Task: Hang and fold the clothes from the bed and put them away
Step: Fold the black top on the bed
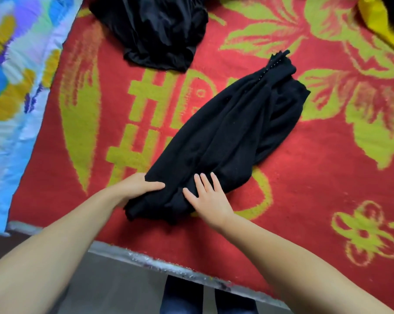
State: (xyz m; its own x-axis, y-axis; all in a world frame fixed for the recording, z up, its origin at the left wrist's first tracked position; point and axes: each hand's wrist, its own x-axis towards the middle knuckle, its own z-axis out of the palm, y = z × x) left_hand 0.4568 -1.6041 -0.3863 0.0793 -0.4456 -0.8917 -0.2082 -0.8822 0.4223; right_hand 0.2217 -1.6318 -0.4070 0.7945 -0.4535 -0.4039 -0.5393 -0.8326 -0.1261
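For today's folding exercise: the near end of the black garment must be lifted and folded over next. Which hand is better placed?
Left. The left hand already grips the near end of the black garment, while the right hand lies flat on top.

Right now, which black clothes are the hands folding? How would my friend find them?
Look at the red blanket with yellow-green flowers on the bed. In its middle lies a long black garment, with the left hand gripping its near end and the right hand flat on it. Unlike the crumpled black pile farther away, it is stretched out with a zipper at its far tip.
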